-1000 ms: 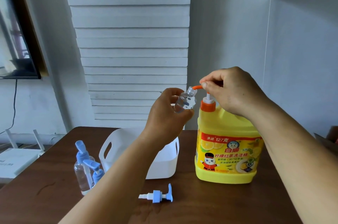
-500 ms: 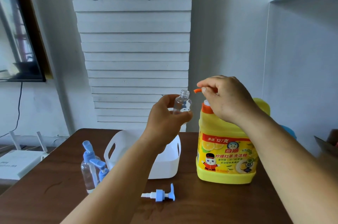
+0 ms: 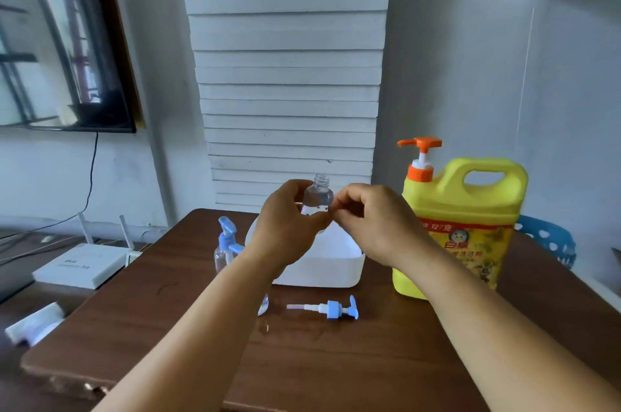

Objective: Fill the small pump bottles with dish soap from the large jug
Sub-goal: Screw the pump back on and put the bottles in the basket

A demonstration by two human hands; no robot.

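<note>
My left hand (image 3: 285,226) grips a small clear bottle (image 3: 317,193) upright above the table, its neck uncapped. My right hand (image 3: 373,223) hovers just right of it with fingers curled and fingertips pinched together beside the bottle; I cannot tell whether they touch it. The large yellow jug (image 3: 463,210) stands at the right, free of both hands, its orange pump (image 3: 420,144) fully raised. A loose blue pump head (image 3: 331,308) lies flat on the table in front of me.
A white basket (image 3: 322,263) sits behind my hands on the brown table (image 3: 168,310). A small bottle with a blue pump (image 3: 225,243) stands left of the basket. A white router (image 3: 80,263) lies off the table's left edge.
My right hand has let go of the jug's orange pump, which rose, and has moved left and down to the small bottle. My left hand has lowered the bottle away from the spout.
</note>
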